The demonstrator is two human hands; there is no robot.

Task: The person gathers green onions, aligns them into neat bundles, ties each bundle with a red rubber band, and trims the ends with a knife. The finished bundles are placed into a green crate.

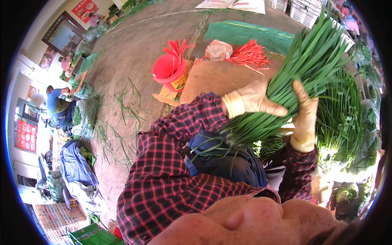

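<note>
A thick bundle of long flat green leaves, apparently Chinese chives (309,61), slants across my lap, its pale cut ends (234,136) over my blue trousers. My left hand (258,96), in a cream rubber glove, holds the bundle from the left, with the thumb across the stems. On the other side my right hand (304,113), gloved alike, presses against the leaves with the thumb raised along them; its fingers are partly hidden. More loose green leaves (340,116) lie in a big heap beside my right hand.
A wooden board (214,78) before me bears a rough stone block (218,50) and red plastic strips (249,55). A red bucket (168,72) with more strips stands at its left. Stray leaves (128,104) litter the floor. A person in blue (56,101) works far left.
</note>
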